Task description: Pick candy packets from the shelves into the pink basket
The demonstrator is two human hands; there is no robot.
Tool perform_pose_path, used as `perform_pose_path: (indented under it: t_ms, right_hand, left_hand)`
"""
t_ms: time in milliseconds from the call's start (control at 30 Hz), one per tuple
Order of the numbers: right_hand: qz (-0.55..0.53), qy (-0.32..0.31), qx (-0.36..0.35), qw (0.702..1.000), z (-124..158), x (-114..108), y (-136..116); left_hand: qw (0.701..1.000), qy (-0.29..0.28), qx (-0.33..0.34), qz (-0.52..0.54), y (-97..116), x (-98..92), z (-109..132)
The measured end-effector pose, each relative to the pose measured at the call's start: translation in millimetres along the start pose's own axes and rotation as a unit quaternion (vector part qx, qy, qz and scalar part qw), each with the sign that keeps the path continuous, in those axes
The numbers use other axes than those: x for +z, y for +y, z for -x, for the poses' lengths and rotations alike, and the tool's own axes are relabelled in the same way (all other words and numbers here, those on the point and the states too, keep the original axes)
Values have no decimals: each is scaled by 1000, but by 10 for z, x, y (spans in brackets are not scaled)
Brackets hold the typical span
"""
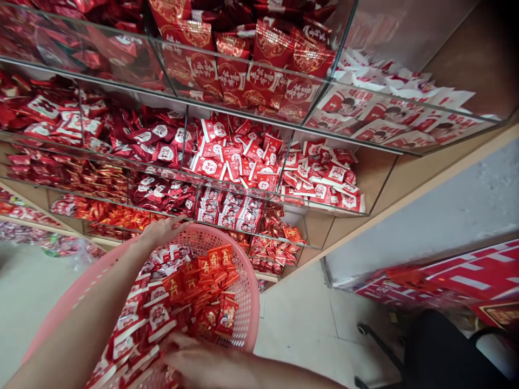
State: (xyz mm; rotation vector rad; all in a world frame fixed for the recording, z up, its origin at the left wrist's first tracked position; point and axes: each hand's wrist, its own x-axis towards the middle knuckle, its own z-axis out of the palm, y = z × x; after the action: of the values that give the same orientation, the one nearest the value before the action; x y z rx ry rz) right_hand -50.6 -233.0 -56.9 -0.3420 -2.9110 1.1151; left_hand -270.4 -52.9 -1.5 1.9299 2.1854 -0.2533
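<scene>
A pink perforated plastic basket holds red-and-white packets and orange-red packets. My left hand reaches across it to the far rim, fingers closed over the edge beside the shelf. Inside the basket, low in the view, my right hand is among the red-and-white packets; its fingers are curled down and partly blurred, so what they grip cannot be made out.
Shelves with clear dividers rise ahead, filled with red, maroon and white packets. A black wheeled chair stands at the lower right, near red printed boxes by the wall. Pale floor tiles lie below.
</scene>
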Motion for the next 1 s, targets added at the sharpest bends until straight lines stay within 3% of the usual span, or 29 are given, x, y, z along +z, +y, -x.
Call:
perform_pose_path:
  t_ms: [67, 267, 700, 1000]
  right_hand:
    - [7, 21, 4, 1000, 6, 64, 55]
    - [101, 40, -78, 991, 117, 279, 204]
    - [203, 96, -25, 974, 304, 112, 28]
    - [207, 54, -33, 976, 186, 122, 55]
  left_hand:
    - [1000, 0, -1, -8, -3, -4, -9]
    - [1000, 1, 4, -19, 27, -51, 7]
    - [1000, 2, 0, -30, 44, -40, 7]
    - [1000, 12, 2, -22, 13, -24, -5]
